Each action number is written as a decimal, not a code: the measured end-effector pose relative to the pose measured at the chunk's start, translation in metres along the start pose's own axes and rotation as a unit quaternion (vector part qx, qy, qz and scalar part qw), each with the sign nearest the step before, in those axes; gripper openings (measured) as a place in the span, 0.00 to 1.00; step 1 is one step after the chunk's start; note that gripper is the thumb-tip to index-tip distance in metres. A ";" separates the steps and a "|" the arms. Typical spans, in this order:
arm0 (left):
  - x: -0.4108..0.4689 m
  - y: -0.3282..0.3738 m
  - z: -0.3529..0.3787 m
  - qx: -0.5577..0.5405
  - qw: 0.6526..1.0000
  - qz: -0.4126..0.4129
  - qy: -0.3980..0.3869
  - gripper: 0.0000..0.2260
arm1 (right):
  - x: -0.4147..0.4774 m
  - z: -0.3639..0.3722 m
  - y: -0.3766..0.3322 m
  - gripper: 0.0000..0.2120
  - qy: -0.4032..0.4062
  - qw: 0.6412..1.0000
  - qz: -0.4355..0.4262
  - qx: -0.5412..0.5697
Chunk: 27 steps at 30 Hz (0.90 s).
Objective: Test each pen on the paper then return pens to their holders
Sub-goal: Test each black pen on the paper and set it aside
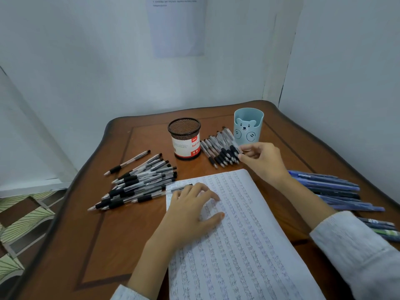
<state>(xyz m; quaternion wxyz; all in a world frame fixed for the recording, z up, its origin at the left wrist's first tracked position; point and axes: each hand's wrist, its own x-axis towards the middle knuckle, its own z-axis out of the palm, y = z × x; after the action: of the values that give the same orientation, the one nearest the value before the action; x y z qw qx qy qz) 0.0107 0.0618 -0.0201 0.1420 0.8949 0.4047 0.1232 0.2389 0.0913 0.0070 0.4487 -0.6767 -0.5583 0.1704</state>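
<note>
Pinching a black-grip pen at the edge of a short row of pens, the right hand works just in front of the blue bear holder. The row lies between that holder and the black mesh holder on the bench. The left hand, fingers spread and holding nothing, presses the lined paper, which is covered in handwriting. A larger pile of black pens lies left of the sheet, blue pens to its right.
</note>
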 end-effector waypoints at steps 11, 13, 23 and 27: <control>-0.001 0.000 0.000 -0.007 1.000 -0.001 0.003 0.17 | 0.047 0.038 -0.010 0.10 0.029 0.997 0.008 -0.073; -0.001 -0.001 0.000 -0.005 1.000 -0.002 0.002 0.17 | 0.040 0.037 -0.009 0.09 0.030 0.995 0.009 -0.096; -0.010 -0.003 -0.001 -0.029 1.000 -0.003 0.000 0.19 | -0.028 0.038 -0.020 0.10 -0.075 0.997 -0.019 -0.025; -0.029 -0.009 -0.009 -0.018 1.000 -0.011 0.013 0.19 | -0.043 0.048 -0.026 0.09 -0.135 0.991 0.001 0.006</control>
<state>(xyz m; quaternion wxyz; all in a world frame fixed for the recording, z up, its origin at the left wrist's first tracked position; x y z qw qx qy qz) -0.0168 0.0471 -0.0183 0.1542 0.8860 0.4143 0.1400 0.1745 0.0714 -0.0099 0.3730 -0.6454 -0.6122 0.2637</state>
